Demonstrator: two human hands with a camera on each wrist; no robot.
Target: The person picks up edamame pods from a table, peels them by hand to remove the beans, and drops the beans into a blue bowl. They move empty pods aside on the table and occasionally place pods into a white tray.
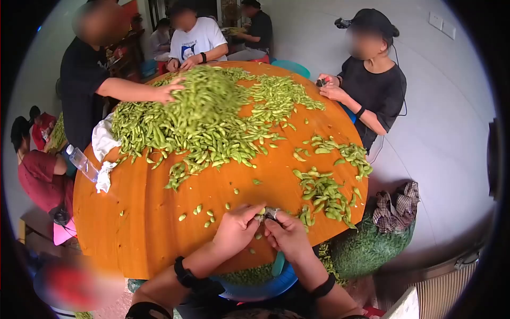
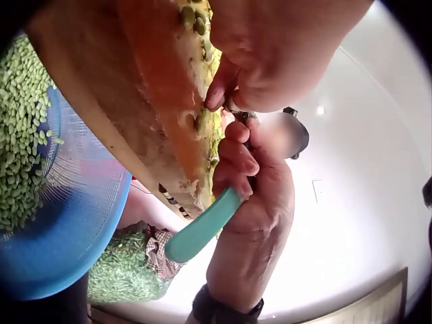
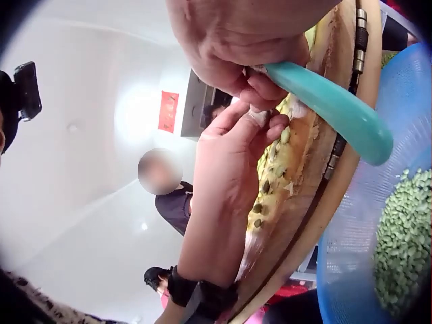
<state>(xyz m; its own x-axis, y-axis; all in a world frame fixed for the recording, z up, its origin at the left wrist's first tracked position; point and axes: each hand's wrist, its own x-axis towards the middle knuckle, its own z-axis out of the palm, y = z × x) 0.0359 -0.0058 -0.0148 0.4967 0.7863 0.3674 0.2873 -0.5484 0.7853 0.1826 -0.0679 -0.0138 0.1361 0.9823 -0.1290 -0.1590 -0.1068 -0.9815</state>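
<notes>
Both hands meet over the near edge of the round wooden table. My left hand pinches a small green pod between thumb and finger; its fingertips look wrapped in something pale. Curled round a tool with a teal handle, my right hand holds it close to the left fingertips. The handle sticks out below the right palm, also in the right wrist view; the tool's working end is mostly hidden by fingers. Below the table edge, a blue basket holds shelled green beans.
A large heap of pods covers the table's far side, with smaller piles at the right. Loose beans lie before my hands. A bottle and white cloth are at the left. Several people sit or stand around; a full sack stands right.
</notes>
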